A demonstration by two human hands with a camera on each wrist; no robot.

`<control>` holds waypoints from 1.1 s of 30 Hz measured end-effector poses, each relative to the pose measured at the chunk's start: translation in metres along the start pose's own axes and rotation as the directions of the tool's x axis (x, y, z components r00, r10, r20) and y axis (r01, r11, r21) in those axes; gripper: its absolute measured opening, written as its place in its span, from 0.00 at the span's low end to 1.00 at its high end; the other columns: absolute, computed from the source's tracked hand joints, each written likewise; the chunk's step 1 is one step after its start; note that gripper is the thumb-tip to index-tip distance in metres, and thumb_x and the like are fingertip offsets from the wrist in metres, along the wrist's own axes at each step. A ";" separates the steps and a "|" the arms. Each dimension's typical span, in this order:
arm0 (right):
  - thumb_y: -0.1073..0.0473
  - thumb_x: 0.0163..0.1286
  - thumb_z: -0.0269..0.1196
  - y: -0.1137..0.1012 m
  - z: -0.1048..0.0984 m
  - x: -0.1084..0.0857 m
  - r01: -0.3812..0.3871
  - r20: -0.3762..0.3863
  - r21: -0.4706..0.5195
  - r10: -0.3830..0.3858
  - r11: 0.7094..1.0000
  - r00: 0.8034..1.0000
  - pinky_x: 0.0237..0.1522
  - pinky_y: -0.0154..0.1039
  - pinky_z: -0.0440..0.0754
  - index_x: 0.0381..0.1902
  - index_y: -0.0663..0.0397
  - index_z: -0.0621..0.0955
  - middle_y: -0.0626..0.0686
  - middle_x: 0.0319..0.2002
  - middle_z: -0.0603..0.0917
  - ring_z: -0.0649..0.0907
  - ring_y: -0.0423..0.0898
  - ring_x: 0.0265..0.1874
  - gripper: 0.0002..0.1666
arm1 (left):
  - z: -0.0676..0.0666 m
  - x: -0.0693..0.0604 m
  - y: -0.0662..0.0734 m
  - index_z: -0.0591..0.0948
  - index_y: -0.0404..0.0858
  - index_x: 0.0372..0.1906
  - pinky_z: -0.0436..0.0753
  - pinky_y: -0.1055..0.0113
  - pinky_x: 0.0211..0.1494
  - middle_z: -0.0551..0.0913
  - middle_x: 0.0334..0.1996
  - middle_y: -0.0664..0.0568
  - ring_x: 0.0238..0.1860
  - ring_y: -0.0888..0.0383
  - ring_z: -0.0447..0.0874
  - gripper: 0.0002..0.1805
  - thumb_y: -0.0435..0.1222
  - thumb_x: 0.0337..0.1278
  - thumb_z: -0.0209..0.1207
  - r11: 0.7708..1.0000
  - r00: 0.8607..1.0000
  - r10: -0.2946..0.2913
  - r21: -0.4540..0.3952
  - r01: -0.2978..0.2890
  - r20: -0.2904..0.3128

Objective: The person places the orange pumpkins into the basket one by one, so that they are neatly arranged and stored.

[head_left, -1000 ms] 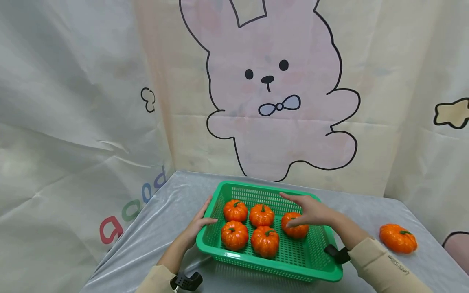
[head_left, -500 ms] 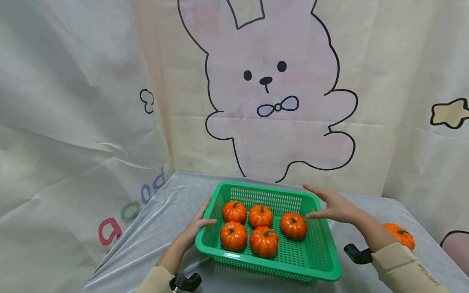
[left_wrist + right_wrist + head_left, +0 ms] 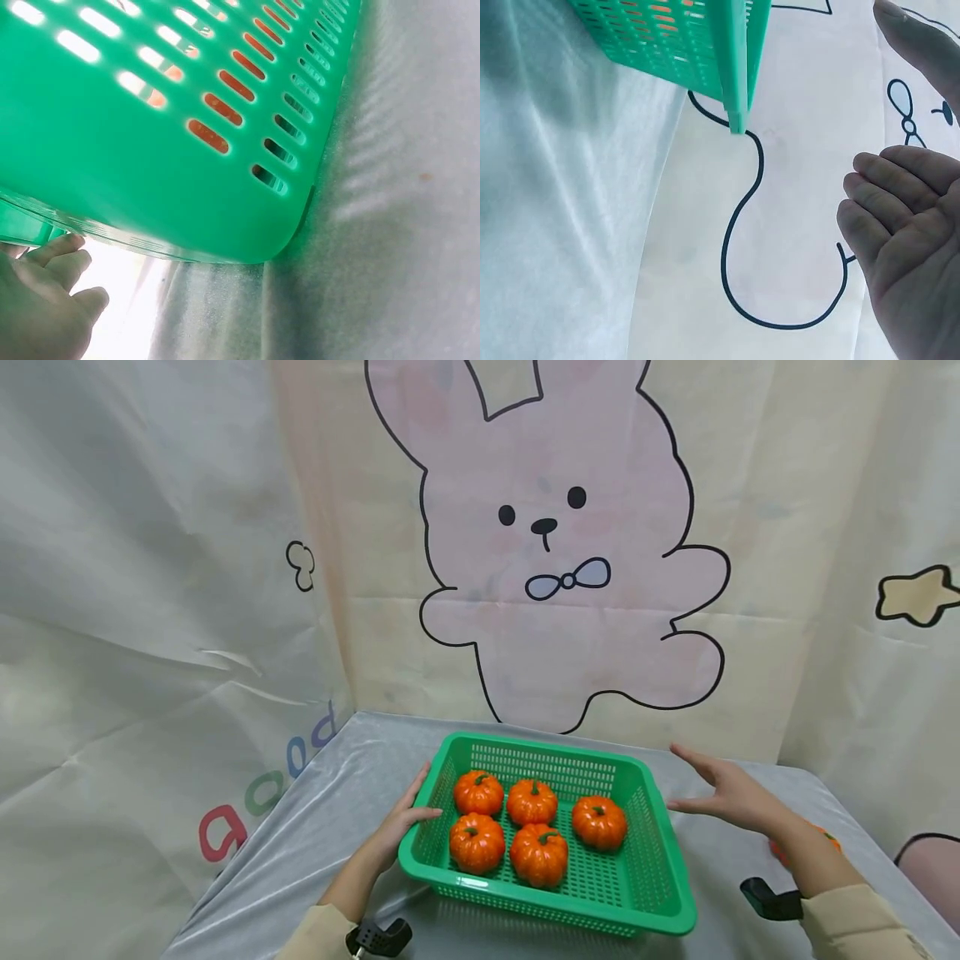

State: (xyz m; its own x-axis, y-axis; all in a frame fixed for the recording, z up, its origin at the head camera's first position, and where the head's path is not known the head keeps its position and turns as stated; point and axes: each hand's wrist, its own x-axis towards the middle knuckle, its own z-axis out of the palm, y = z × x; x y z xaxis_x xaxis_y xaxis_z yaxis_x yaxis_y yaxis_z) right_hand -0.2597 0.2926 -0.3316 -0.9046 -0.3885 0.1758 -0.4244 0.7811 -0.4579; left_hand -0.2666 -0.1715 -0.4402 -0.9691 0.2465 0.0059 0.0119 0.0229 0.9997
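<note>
A green plastic basket [image 3: 660, 914] with slotted walls stands on the table, holding several glossy orange toy pumpkins [image 3: 600, 822]. My left hand [image 3: 397, 833] grips its left rim, thumb over the edge and fingers along the outside; the left wrist view shows the fingers [image 3: 66, 262] at the rim. Off the basket's right side, my right hand [image 3: 738, 795] is in the air with thumb and fingers spread, holding nothing. Its palm [image 3: 919, 247] faces the camera in the right wrist view. Another orange pumpkin [image 3: 828, 837] lies farther right, mostly hidden behind the right forearm.
A grey cloth [image 3: 716, 877] covers the table. Behind it hangs a pale curtain [image 3: 757, 685] with a rabbit drawing, and a second curtain [image 3: 150, 693] closes off the left side. Black wrist cameras [image 3: 768, 900] sit on both wrists.
My right hand has moved right, from over the rightmost pumpkin in the basket to outside the basket, toward the lone pumpkin. That basket pumpkin stays in place. My left hand stays on the rim.
</note>
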 end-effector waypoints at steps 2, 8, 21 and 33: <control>0.44 0.56 0.67 0.003 -0.001 -0.003 -0.013 -0.006 -0.011 0.013 1.000 1.000 0.55 0.66 0.66 0.71 0.65 0.55 0.70 0.68 0.58 0.63 0.74 0.62 0.54 | 0.000 0.000 0.000 0.43 0.50 0.75 0.69 0.49 0.63 0.39 0.75 0.46 0.72 0.42 0.50 0.45 0.32 0.57 0.52 1.000 1.000 0.003 0.002 -0.003 -0.004; 0.45 0.57 0.66 0.014 -0.002 -0.011 -0.061 -0.025 -0.014 0.061 0.998 0.998 0.55 0.67 0.65 0.71 0.66 0.53 0.72 0.68 0.58 0.63 0.75 0.61 0.55 | -0.001 0.000 -0.001 0.42 0.50 0.75 0.65 0.48 0.65 0.38 0.75 0.47 0.73 0.43 0.46 0.45 0.32 0.57 0.53 1.000 1.000 0.004 0.026 -0.003 -0.008; 0.38 0.62 0.58 0.053 -0.008 -0.035 -0.335 -0.098 -0.017 0.332 0.942 0.938 0.52 0.71 0.60 0.71 0.68 0.40 0.77 0.68 0.46 0.58 0.78 0.59 0.59 | 0.000 -0.001 -0.001 0.42 0.51 0.75 0.67 0.48 0.64 0.38 0.75 0.46 0.72 0.42 0.48 0.45 0.32 0.57 0.52 0.999 1.000 0.013 0.030 -0.013 -0.007; 0.31 0.63 0.52 0.095 -0.016 -0.056 -0.534 -0.113 -0.008 0.530 0.845 0.840 0.51 0.72 0.59 0.68 0.73 0.35 0.83 0.63 0.43 0.53 0.80 0.58 0.63 | 0.000 -0.001 -0.001 0.42 0.50 0.75 0.68 0.49 0.63 0.39 0.75 0.47 0.71 0.42 0.51 0.45 0.32 0.57 0.52 1.000 1.000 0.008 0.018 -0.008 -0.010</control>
State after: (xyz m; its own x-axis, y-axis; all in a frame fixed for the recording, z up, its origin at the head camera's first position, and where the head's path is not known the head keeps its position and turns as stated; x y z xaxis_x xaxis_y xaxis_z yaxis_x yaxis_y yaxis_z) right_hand -0.2502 0.3960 -0.3705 -0.9898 0.1427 0.0034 0.1241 0.8718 -0.4738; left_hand -0.2656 -0.1720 -0.4411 -0.9714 0.2368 0.0145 0.0243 0.0383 0.9990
